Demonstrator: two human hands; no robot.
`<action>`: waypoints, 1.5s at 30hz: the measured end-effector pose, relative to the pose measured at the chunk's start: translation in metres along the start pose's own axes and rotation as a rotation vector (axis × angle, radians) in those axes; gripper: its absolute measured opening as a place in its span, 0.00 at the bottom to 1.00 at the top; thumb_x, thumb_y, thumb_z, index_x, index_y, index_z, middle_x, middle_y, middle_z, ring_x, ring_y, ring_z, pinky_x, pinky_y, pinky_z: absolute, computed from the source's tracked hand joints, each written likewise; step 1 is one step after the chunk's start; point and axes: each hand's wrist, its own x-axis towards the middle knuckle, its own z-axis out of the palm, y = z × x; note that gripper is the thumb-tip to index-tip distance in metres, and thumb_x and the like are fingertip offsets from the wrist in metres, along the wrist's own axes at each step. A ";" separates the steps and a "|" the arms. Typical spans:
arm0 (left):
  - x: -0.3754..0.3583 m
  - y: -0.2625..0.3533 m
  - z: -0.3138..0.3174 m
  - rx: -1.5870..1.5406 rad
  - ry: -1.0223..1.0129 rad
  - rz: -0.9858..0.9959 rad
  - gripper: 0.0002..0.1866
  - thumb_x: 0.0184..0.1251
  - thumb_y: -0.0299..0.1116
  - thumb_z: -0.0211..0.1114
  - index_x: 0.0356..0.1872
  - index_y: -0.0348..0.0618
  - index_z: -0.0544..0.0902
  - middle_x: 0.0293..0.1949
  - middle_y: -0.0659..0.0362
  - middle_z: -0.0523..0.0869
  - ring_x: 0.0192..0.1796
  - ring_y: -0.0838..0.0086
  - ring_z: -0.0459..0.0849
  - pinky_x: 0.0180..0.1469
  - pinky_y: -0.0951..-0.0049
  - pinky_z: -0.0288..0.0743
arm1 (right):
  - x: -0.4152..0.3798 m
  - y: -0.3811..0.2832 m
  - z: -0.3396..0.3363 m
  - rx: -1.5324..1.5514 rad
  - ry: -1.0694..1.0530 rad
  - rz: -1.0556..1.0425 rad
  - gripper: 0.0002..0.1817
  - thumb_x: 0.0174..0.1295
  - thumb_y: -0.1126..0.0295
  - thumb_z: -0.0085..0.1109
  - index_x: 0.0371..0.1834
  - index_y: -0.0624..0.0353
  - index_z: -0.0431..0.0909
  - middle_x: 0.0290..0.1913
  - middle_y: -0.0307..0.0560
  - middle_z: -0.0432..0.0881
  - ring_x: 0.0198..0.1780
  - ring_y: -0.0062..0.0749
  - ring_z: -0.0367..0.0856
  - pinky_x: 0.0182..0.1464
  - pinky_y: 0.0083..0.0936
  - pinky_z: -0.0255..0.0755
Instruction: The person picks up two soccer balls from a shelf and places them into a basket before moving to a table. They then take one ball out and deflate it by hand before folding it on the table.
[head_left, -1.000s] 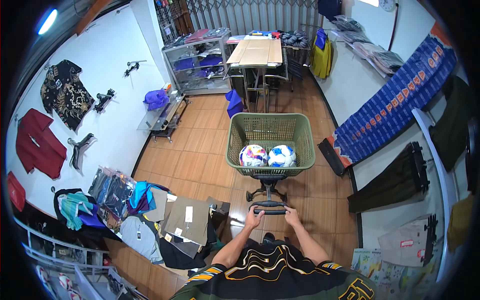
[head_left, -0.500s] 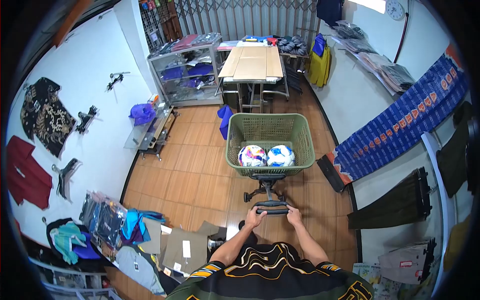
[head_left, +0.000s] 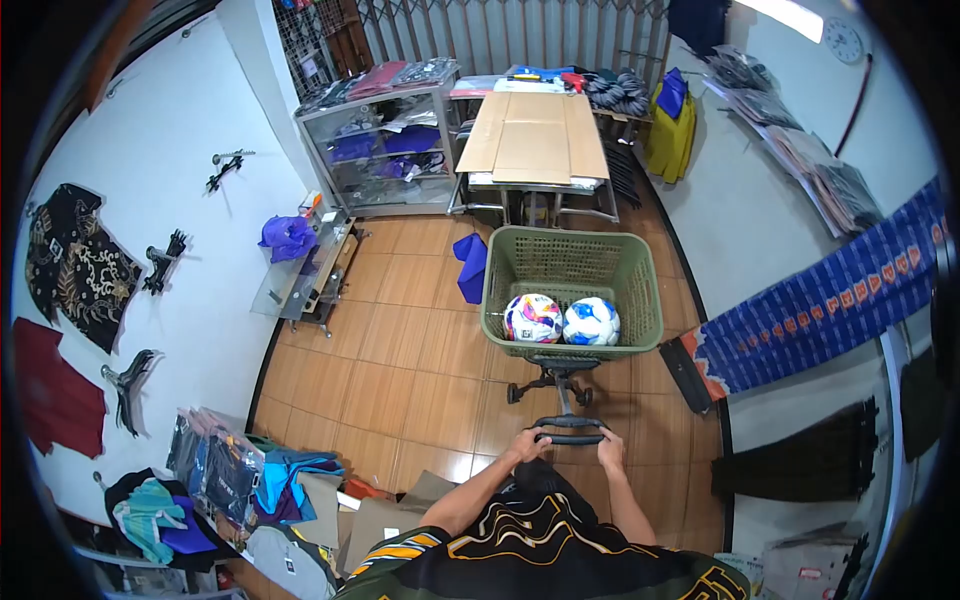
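My left hand (head_left: 527,444) is closed around the left end of a black cart handle (head_left: 569,438), and my right hand (head_left: 611,448) grips its right end. Beyond the handle, the wheeled cart (head_left: 556,366) carries a green plastic basket (head_left: 640,342). Two soccer balls lie side by side at the near end of the basket: a white ball with pink and purple patches (head_left: 533,319) on the left, and a white and blue ball (head_left: 592,322) on the right. My palms and the undersides of my fingers are hidden.
A table topped with cardboard (head_left: 530,140) stands just past the basket. A purple bag (head_left: 470,268) lies left of it. A glass display case (head_left: 380,150) is behind, with a low glass table (head_left: 300,270) at left. A blue banner stand (head_left: 830,300) lines the right; packaged clothes (head_left: 215,470) lie lower left.
The view has shifted, so the cart and both hands appear further right. The basket now looks closer to the cardboard-topped table. Both hands keep their hold on the handle.
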 end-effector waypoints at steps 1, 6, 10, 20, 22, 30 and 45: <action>0.005 -0.003 -0.005 -0.029 -0.029 0.012 0.25 0.74 0.52 0.66 0.62 0.46 0.84 0.53 0.40 0.89 0.59 0.44 0.85 0.63 0.52 0.78 | 0.000 -0.009 -0.002 -0.012 0.016 -0.024 0.25 0.61 0.78 0.49 0.59 0.55 0.88 0.56 0.64 0.87 0.61 0.56 0.85 0.66 0.39 0.75; 0.033 0.011 -0.041 0.041 -0.281 -0.036 0.24 0.77 0.52 0.64 0.65 0.51 0.84 0.56 0.42 0.88 0.63 0.47 0.85 0.66 0.54 0.76 | 0.027 -0.016 -0.001 -0.041 -0.003 -0.044 0.24 0.61 0.75 0.47 0.55 0.56 0.90 0.57 0.62 0.88 0.64 0.56 0.84 0.69 0.38 0.73; 0.054 0.007 -0.049 0.238 -0.451 -0.035 0.28 0.77 0.58 0.62 0.68 0.53 0.82 0.61 0.41 0.86 0.65 0.50 0.84 0.67 0.55 0.76 | 0.033 -0.019 -0.001 -0.005 0.016 0.029 0.24 0.60 0.76 0.46 0.51 0.57 0.91 0.55 0.63 0.89 0.62 0.55 0.85 0.68 0.38 0.74; 0.086 0.010 -0.111 -0.021 -0.435 0.007 0.17 0.75 0.45 0.64 0.58 0.54 0.89 0.53 0.46 0.91 0.56 0.50 0.89 0.60 0.56 0.80 | 0.063 -0.018 0.026 0.052 0.162 0.176 0.18 0.59 0.77 0.46 0.38 0.65 0.89 0.43 0.62 0.91 0.51 0.50 0.88 0.59 0.38 0.77; 0.097 0.012 -0.137 -0.014 -0.352 -0.040 0.17 0.74 0.43 0.65 0.58 0.54 0.89 0.51 0.48 0.92 0.54 0.55 0.90 0.58 0.60 0.81 | 0.077 -0.013 0.033 0.068 0.234 0.191 0.16 0.62 0.75 0.47 0.37 0.65 0.89 0.42 0.61 0.91 0.50 0.52 0.88 0.59 0.39 0.77; 0.123 -0.044 -0.278 -0.020 -0.247 -0.045 0.20 0.74 0.40 0.66 0.61 0.42 0.85 0.50 0.50 0.92 0.51 0.63 0.91 0.57 0.65 0.83 | 0.088 -0.167 0.118 -0.244 0.657 0.270 0.22 0.73 0.62 0.57 0.65 0.61 0.77 0.71 0.64 0.73 0.73 0.63 0.69 0.74 0.48 0.62; 0.237 0.001 -0.437 -0.182 -0.231 0.150 0.21 0.78 0.36 0.65 0.64 0.34 0.80 0.56 0.47 0.88 0.57 0.65 0.87 0.61 0.65 0.80 | 0.135 -0.282 0.248 0.423 0.525 0.230 0.27 0.72 0.65 0.63 0.68 0.71 0.70 0.64 0.69 0.79 0.59 0.50 0.85 0.61 0.38 0.77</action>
